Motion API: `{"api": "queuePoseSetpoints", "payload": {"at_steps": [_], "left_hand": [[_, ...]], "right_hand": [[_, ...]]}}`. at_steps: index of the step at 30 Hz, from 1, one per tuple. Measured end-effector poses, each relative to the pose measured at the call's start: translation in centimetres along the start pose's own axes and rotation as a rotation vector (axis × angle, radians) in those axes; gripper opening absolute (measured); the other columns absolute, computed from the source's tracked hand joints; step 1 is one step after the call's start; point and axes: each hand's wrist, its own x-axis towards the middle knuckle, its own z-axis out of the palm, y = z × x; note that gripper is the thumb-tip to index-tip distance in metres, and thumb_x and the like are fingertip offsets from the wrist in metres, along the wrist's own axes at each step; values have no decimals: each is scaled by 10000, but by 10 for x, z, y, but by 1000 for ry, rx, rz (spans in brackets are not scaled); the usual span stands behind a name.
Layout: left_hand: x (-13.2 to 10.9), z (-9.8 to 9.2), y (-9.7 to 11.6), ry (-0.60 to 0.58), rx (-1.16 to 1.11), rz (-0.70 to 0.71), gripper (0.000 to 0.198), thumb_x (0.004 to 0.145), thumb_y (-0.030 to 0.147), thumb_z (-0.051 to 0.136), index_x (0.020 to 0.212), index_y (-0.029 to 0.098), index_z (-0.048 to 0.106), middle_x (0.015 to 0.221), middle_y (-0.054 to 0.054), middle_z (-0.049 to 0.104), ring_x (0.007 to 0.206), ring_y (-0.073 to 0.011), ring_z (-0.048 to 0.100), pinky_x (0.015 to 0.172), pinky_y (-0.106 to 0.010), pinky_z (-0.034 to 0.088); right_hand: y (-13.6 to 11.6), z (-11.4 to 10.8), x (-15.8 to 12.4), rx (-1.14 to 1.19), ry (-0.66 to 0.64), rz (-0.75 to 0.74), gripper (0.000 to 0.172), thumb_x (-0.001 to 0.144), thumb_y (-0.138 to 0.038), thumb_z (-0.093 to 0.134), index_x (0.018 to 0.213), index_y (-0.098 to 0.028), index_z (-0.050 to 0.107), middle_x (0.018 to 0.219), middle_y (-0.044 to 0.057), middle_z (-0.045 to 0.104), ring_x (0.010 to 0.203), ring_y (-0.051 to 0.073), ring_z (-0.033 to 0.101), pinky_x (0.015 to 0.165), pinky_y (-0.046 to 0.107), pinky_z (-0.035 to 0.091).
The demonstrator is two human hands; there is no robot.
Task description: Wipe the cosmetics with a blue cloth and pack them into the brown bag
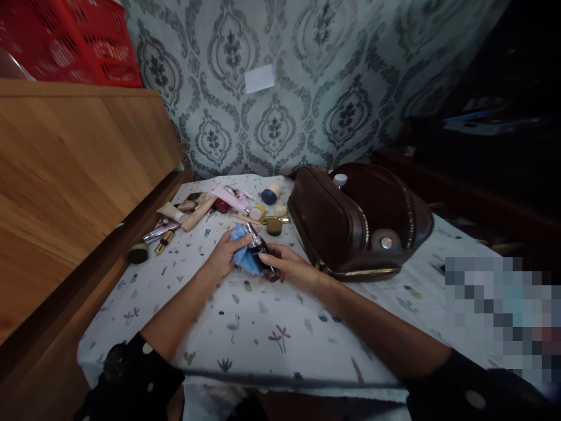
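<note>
My right hand [289, 264] grips a small black cosmetic bottle [258, 247] with a shiny silver upper part. The bottle is tilted, its silver end pointing away from me. My left hand [224, 252] holds a crumpled blue cloth [245, 258] against the bottle's side. Part of the bottle is hidden behind the fingers and cloth. Just beyond my hands lie a gold-lidded jar [274, 227], a gold tube [280, 220] and a yellow-rimmed round container [256, 211].
Cosmetics, including a pink tube [230, 199], spread across the patterned tablecloth [249, 327]. On the right, a brown leather bag [326, 216] stands unzipped with a white-capped bottle [340, 180] inside. A wooden cabinet [83, 175] borders the left, with a red basket [70, 44] on top.
</note>
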Motion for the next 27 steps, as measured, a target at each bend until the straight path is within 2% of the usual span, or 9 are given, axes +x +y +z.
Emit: {"api": "queuePoseSetpoints", "payload": {"at_steps": [4, 8, 12, 17, 19, 21, 24, 27], "left_hand": [[2, -4, 3, 22, -14, -16, 452, 567, 427, 885, 864, 149, 687, 682, -2, 669, 590, -144, 602, 566, -270, 502], [2, -4, 1, 46, 6, 0, 459, 583, 451, 878, 856, 145, 672, 690, -4, 666, 577, -136, 592, 553, -275, 507], [5, -3, -4, 114, -4, 16, 489, 520, 453, 908, 815, 141, 674, 652, 8, 646, 549, -113, 559, 532, -247, 486], [6, 0, -7, 172, 40, 59, 439, 519, 440, 907, 757, 152, 677, 666, 19, 654, 589, -104, 563, 586, -224, 485], [4, 2, -6, 173, 45, 70, 423, 532, 443, 903, 748, 153, 683, 661, 20, 654, 590, -102, 563, 584, -219, 480], [2, 3, -4, 164, 32, 71, 430, 535, 437, 906, 768, 141, 698, 660, 16, 658, 578, -97, 564, 571, -211, 478], [0, 3, 2, 144, 15, 38, 457, 526, 438, 913, 792, 131, 702, 640, 17, 648, 530, -90, 557, 517, -205, 477], [-2, 3, 7, 139, 13, 2, 471, 519, 445, 913, 798, 135, 693, 616, 20, 636, 488, -103, 555, 463, -223, 484]], "right_hand": [[-1, -1, -1, -20, -62, 22, 491, 686, -576, 798, 892, -165, 627, 768, 25, 667, 662, 167, 677, 431, 194, 405], [1, -2, 0, -175, -12, -68, 444, 753, -582, 735, 844, -183, 562, 677, -5, 644, 517, 103, 557, 396, 188, 313], [5, -3, 2, -417, 130, -146, 421, 756, -563, 717, 810, -216, 485, 602, -43, 582, 449, 95, 455, 409, 224, 307], [5, 0, -1, -754, 407, -283, 375, 700, -463, 763, 834, -214, 517, 688, -31, 550, 618, 140, 497, 542, 258, 349], [3, 3, -3, -823, 459, -284, 386, 679, -447, 776, 844, -212, 518, 726, -25, 549, 658, 147, 496, 581, 268, 356], [1, 6, -5, -761, 428, -244, 429, 669, -474, 772, 854, -214, 484, 738, -27, 540, 651, 144, 507, 574, 266, 361], [-2, 8, -5, -498, 262, -127, 509, 695, -609, 711, 884, -219, 443, 728, -26, 546, 593, 134, 531, 497, 246, 342], [-5, 7, -4, -339, 126, -29, 566, 771, -742, 562, 901, -196, 494, 665, -5, 568, 541, 123, 504, 444, 231, 292]]}}
